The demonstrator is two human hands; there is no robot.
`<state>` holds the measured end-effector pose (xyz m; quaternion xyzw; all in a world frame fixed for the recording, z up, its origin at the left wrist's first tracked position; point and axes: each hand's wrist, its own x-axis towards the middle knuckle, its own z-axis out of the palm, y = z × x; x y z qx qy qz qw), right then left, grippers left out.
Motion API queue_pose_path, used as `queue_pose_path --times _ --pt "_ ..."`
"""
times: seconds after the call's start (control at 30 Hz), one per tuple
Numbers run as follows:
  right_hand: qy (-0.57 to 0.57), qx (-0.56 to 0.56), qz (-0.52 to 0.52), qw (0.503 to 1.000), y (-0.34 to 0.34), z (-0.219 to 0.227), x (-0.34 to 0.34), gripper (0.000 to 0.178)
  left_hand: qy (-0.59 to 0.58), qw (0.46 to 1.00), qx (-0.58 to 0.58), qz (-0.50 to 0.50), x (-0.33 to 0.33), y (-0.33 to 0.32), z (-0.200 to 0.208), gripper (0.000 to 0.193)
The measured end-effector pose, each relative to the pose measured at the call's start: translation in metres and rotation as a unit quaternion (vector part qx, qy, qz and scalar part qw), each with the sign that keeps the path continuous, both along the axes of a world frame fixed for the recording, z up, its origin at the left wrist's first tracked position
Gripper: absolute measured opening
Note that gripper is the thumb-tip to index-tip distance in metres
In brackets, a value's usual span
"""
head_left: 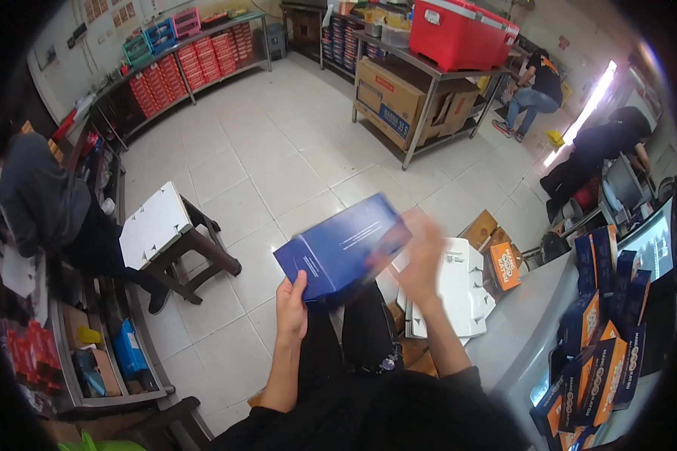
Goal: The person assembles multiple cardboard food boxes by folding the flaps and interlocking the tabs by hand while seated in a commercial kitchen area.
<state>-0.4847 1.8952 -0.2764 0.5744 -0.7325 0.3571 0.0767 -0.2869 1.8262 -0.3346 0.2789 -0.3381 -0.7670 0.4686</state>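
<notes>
A dark blue cardboard box [338, 244] is held tilted above my lap. My left hand [292, 304] grips its near left corner, the thumb lying on the blue face and the other fingers hidden beneath. At the box's right end is my right hand [423, 252], its fingers smeared by motion, so their grip does not show. A stack of flat white carton blanks [459, 289] lies beside my right forearm. Close by sits an orange and blue box [503, 267].
Several folded orange and blue boxes [605, 368] are piled at right on a grey surface [519, 319]. A stool [158, 225] bearing white blanks stands left, near a person [41, 199]. Two more people are at upper right, beyond a steel table with a red cooler [459, 37].
</notes>
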Motion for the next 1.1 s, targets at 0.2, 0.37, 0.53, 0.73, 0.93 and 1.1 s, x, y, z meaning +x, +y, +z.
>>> queue_pose_path --times 0.2,0.37,0.53,0.73,0.93,1.1 --pt "0.111 -0.108 0.376 0.914 -0.004 -0.007 0.049 0.027 0.126 0.973 0.130 -0.145 0.015 -0.019 0.016 0.020" --pt "-0.117 -0.167 0.273 0.940 -0.014 -0.003 0.061 0.018 0.015 0.996 0.002 -0.090 0.002 -0.004 0.006 0.015" --pt "-0.058 -0.135 0.259 0.955 -0.001 0.002 0.065 0.015 -0.054 0.995 -0.058 -0.061 0.007 0.001 0.022 0.014" --pt "-0.093 -0.138 0.199 0.966 0.003 -0.002 0.063 0.015 -0.109 0.986 -0.050 -0.120 -0.005 0.023 0.015 0.030" --pt "-0.152 0.021 0.162 0.975 0.003 0.012 0.027 0.021 -0.212 0.942 -0.158 -0.207 -0.004 0.018 0.014 0.034" --pt "0.062 0.160 0.401 0.900 -0.026 0.042 -0.005 0.029 -0.335 0.717 -0.489 -0.367 0.000 -0.008 0.036 0.015"
